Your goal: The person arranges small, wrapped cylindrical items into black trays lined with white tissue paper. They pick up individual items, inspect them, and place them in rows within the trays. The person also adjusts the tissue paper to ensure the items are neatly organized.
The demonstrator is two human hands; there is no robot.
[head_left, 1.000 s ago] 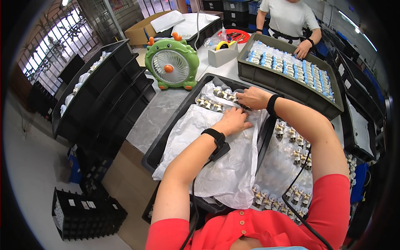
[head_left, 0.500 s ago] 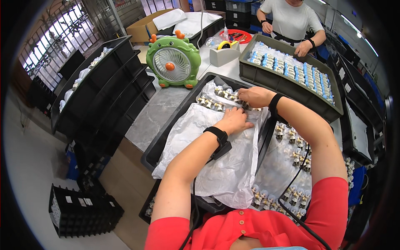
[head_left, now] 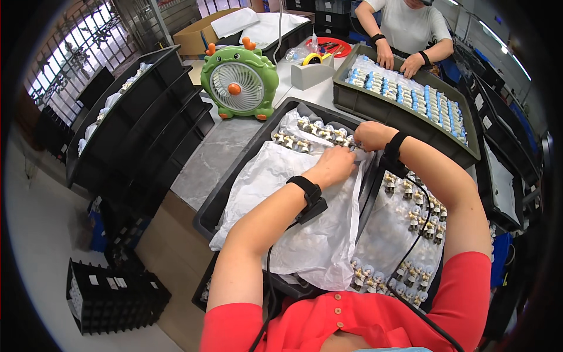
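Observation:
Small figurines (head_left: 304,145) with pale heads and dark lower parts lie in rows at the far end of a black tray (head_left: 206,206). A crinkled white sheet (head_left: 281,199) covers the rest of that tray. My right hand (head_left: 373,136) is closed at the right end of the far row, its fingertips pinching a figurine that they largely hide. Close below it, my left hand (head_left: 336,166) rests over the sheet's far edge, fingers curled together. What lies under the left fingertips is hidden.
Another tray of figurines on a white sheet (head_left: 375,226) lies to the right. A green fan (head_left: 237,82), a tape dispenser (head_left: 311,73) and a grey-green tray (head_left: 404,126) stand beyond. A co-worker's hands (head_left: 399,61) reach into that tray. Stacked black trays (head_left: 141,117) stand left; cables hang by my arms.
My right hand has moved right along the far row, uncovering figurines there. My left hand has shifted slightly right, its fingers more curled. The co-worker's two hands have come together over their tray.

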